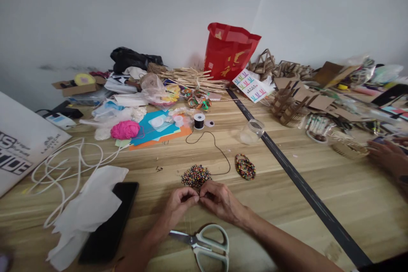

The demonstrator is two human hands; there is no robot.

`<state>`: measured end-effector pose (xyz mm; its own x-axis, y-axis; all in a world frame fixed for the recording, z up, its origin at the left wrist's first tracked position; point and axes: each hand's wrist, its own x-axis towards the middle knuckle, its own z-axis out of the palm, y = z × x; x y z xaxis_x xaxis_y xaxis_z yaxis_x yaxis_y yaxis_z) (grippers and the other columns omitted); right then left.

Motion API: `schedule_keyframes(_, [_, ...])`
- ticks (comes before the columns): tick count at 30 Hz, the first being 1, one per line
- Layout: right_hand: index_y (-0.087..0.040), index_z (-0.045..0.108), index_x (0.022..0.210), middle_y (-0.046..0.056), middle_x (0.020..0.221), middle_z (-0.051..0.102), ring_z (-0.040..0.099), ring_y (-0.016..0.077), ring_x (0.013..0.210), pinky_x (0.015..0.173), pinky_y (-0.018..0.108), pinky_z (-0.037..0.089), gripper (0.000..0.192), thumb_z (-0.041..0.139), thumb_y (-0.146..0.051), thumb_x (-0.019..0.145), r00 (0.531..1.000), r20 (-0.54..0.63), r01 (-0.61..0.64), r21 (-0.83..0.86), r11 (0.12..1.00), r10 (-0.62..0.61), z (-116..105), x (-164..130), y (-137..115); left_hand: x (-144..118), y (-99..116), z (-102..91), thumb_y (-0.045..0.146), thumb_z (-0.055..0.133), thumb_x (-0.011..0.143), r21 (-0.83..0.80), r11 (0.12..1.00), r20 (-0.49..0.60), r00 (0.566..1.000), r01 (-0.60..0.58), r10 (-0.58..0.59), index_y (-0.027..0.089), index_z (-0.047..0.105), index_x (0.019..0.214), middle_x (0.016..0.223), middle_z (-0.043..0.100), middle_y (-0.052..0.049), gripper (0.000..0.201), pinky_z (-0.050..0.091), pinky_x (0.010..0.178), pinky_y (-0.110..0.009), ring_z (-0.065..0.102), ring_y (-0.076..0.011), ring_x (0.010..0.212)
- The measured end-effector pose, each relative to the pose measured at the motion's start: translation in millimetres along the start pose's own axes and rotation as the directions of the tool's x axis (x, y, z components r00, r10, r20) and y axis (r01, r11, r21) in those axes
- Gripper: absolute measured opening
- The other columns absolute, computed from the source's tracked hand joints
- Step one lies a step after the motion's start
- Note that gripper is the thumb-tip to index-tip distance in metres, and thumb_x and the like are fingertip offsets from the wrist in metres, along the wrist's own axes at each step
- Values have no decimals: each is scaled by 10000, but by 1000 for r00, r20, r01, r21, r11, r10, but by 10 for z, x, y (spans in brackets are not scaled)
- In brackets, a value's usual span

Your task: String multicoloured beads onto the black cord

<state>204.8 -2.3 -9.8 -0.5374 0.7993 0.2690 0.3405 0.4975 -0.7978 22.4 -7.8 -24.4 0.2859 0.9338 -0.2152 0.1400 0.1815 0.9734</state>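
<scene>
My left hand [180,204] and my right hand [219,200] meet fingertip to fingertip over the wooden table [334,195], pinching something small between them, too small to tell. Just beyond the fingers lies a pile of multicoloured beads [195,176]. A black cord [219,149] runs from near the pile up to a black spool [199,120]. A finished bead bracelet [245,166] lies to the right of the pile. Scissors [207,244] with pale handles rest below my hands.
A black phone [110,221] and white tissue [92,204] lie at the left, with white cord [60,165]. A clear jar [252,131], pink yarn [125,129], a red bag [228,51] and craft clutter fill the back. Another person's hand [387,155] rests at the right.
</scene>
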Motion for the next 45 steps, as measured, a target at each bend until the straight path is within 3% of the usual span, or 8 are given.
schedule_keyframes(12, [-146,648,779,21,710,610,534,112,628,558,190,382,70,585,-116,778,994,0,-108,44,993,108,19,12,37,17,-20,-12,313,664,635,-53,998,9,999,33,-32,130,656,614,573,599,1,184,381,566,-231,508,-136,579])
schedule_keyframes(19, [-151,642,789,21,718,621,550,116,641,574,195,392,49,597,-132,788,997,-7,-76,17,997,76,27,6,41,28,-51,-8,283,681,608,-28,999,-24,999,38,-39,135,671,616,571,613,2,149,399,572,-232,521,-134,572])
schedule_keyframes(30, [-155,608,773,21,719,619,547,115,629,572,191,395,83,560,-88,770,997,-57,-50,-8,999,49,59,-4,52,-26,-19,78,250,595,665,157,985,-125,987,-76,96,132,683,616,595,641,-32,155,415,558,-238,554,-156,577])
schedule_keyframes(34, [-151,596,774,13,710,596,521,108,620,564,186,374,100,532,-74,772,999,-34,-34,-12,999,34,26,2,18,-38,41,101,249,584,655,175,983,-139,986,-62,87,135,666,599,571,623,-25,151,401,534,-229,536,-147,552])
schedule_keyframes(39, [-150,586,805,-8,688,575,479,92,591,520,168,338,96,517,-84,787,992,54,-120,53,991,117,-18,7,19,-48,92,95,237,574,639,162,986,-168,983,-40,68,142,637,581,540,601,-10,128,401,510,-220,522,-137,519])
schedule_keyframes(45, [-149,558,798,-29,647,540,434,80,564,508,163,320,78,495,-108,815,982,107,-173,148,974,158,-50,19,-32,-59,61,121,203,583,652,179,977,-185,971,-117,150,151,643,625,578,628,-13,84,441,540,-220,554,-139,546])
